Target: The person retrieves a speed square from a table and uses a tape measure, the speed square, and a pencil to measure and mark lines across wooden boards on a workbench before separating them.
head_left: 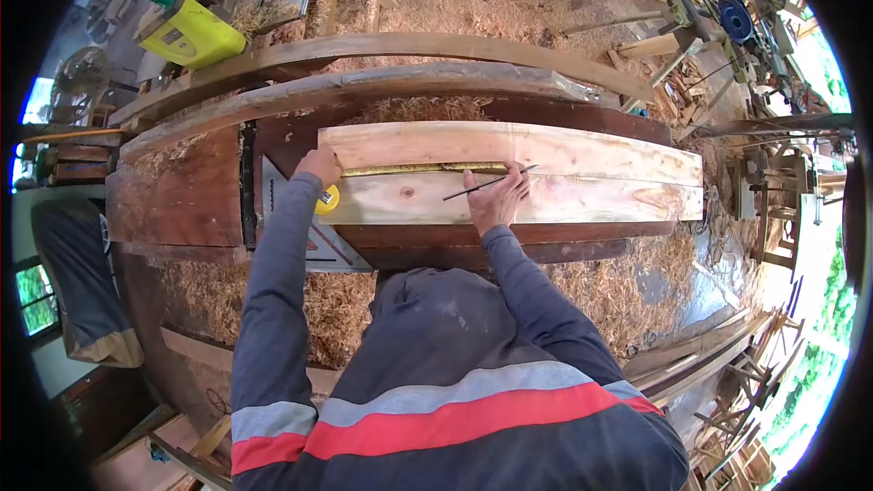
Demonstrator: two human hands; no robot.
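Observation:
Two pale planks [600, 150] lie side by side on a dark red-brown bench [173, 191]. A yellow tape measure [391, 169] is stretched along them. My left hand [319, 166] is closed at the planks' left end, on the tape beside its round yellow case [327, 199]. My right hand [497, 197] rests on the planks, its fingers round a dark pencil [464, 191] and touching the tape. A metal set square [336, 250] lies partly under the planks' left end, near my left forearm.
Two long curved boards [409, 50] run along the bench's far side. A yellow-green Ryobi tool [191, 34] stands at the upper left. Wood shavings [500, 14] cover the floor. More timber [700, 355] is stacked at the lower right.

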